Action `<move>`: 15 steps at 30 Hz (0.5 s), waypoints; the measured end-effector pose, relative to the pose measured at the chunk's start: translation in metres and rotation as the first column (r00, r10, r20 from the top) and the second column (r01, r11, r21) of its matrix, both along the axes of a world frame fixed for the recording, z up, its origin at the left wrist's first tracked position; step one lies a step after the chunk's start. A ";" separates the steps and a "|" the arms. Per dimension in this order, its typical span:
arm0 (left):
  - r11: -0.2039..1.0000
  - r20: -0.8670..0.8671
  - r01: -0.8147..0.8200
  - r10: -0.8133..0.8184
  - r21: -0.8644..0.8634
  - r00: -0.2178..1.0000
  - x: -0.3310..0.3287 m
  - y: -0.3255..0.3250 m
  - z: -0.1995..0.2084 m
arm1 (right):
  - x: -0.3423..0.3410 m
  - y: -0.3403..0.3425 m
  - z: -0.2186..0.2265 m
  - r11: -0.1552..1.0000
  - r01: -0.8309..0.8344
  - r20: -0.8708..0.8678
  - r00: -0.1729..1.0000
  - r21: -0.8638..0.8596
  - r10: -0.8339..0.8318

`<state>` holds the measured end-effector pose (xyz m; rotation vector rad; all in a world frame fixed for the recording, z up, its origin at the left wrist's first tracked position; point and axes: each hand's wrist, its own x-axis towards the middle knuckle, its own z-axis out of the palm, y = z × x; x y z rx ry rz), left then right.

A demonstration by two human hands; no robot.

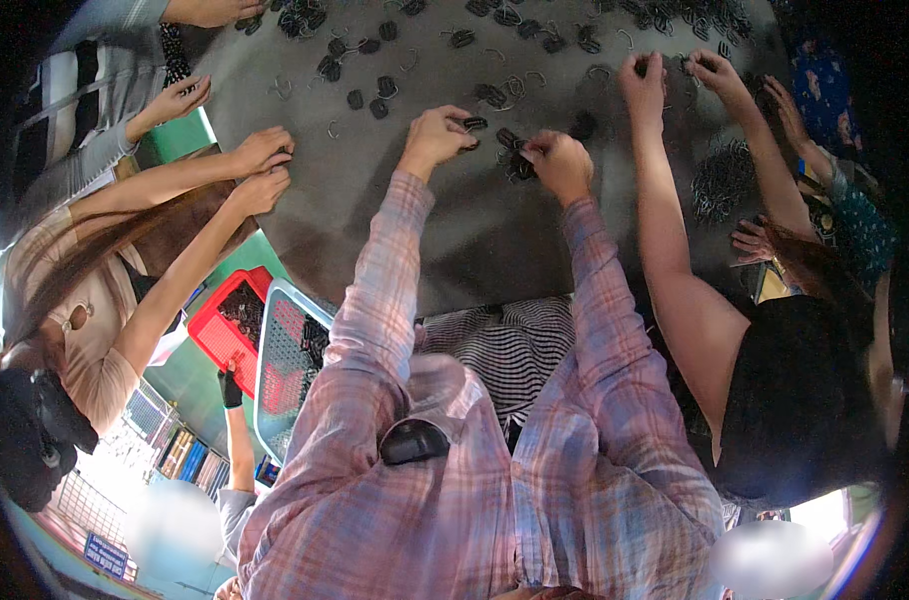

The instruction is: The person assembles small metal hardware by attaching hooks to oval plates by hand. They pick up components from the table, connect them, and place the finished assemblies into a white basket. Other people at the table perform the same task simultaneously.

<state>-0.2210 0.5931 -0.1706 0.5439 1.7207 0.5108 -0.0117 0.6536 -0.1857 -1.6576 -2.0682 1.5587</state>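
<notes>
My left hand (pixel 437 140) reaches over the dark grey table (pixel 395 240), its fingers closed on a small black oval piece (pixel 473 124). To the right, my right hand (pixel 561 164) pinches another small black piece (pixel 522 166), close above the tabletop. A further dark piece (pixel 508 138) lies or hangs just beyond its fingertips; whether it is joined to the pinched one I cannot tell. The hands are a short way apart. Beyond them lie scattered black oval pieces (pixel 462 38) and thin curved metal hooks (pixel 537 78), some of them attached to each other.
Co-workers' hands (pixel 265 150) work at the left edge, and another person's hands (pixel 647 80) at the right. A tangled heap of dark wire hooks (pixel 722 180) lies right. Left of me stand a red basket (pixel 203 325) and a pale blue basket (pixel 265 400), both holding dark parts.
</notes>
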 end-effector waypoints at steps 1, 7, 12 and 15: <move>0.997 -0.078 0.068 -0.071 -0.038 0.994 -0.010 -0.005 -0.006 | 0.003 -0.007 0.001 0.998 0.002 0.049 0.999 0.057 -0.005; 0.967 -0.373 0.246 -0.204 0.069 0.905 -0.023 0.004 -0.013 | 0.013 -0.005 -0.027 0.915 0.006 0.022 1.000 0.404 -0.017; 0.939 -0.687 0.063 0.201 0.339 0.699 -0.013 0.026 -0.029 | -0.063 0.021 -0.022 0.894 -0.163 0.160 0.982 0.418 0.104; 0.965 -0.911 0.187 0.095 0.183 0.402 0.001 0.016 -0.074 | -0.102 0.011 -0.029 0.858 -0.342 0.297 0.925 0.382 0.237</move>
